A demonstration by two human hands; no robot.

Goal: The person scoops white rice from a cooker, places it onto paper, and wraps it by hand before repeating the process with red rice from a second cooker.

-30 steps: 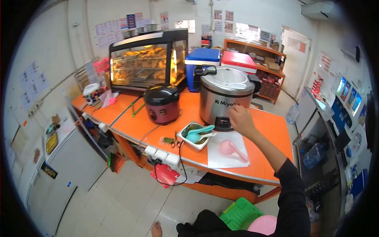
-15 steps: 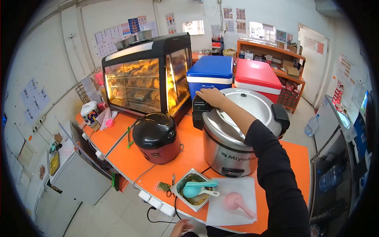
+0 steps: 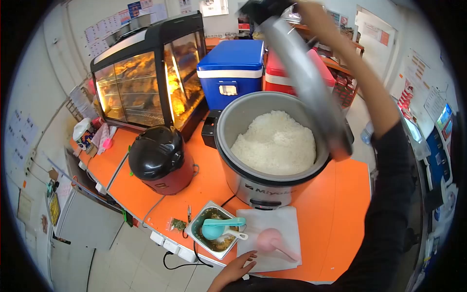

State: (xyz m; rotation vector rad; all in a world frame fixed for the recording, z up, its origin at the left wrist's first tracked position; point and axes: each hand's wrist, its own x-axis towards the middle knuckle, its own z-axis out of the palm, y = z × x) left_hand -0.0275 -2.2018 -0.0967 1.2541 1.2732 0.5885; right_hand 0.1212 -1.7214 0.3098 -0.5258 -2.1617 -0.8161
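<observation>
The large silver rice cooker stands uncovered, with white rice heaped in its pot. Its metal lid, blurred by motion, is tilted up on the right side, and my right hand grips it near the top handle. Low in the view, my left hand has its fingers apart and holds nothing, beside white paper. A pink scoop lies on that paper. Left of it, a metal pan holds a teal scoop and a white-handled utensil.
A small black and red cooker sits to the left, in front of a lit glass food warmer. Blue and red coolers stand behind the large cooker. A power strip and cables run along the orange table's near edge.
My right hand has raised the lid from closed to steeply tilted, uncovering the rice. My left hand has come up beside the paper, and the camera view has shifted.
</observation>
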